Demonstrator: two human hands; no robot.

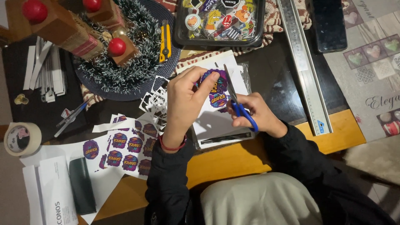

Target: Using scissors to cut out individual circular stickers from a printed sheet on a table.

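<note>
My left hand (184, 100) pinches a strip of purple round stickers (217, 89) by its upper edge, thumb and fingers closed on it. My right hand (257, 113) grips blue-handled scissors (238, 102), whose blades point up along the right side of the strip. Both hands hover above a white sheet in a clear sleeve (221, 125) on the dark table. A printed sheet with several more purple stickers (125, 148) lies left of my left wrist, partly cut, with white paper scraps (154, 102) above it.
A long metal ruler (304, 62) and a black phone (329, 25) lie at the right. A black tray of assorted stickers (221, 18), a yellow utility knife (165, 41) and a tinsel wreath with red balls (121, 62) sit behind. Tape roll (21, 139) at left.
</note>
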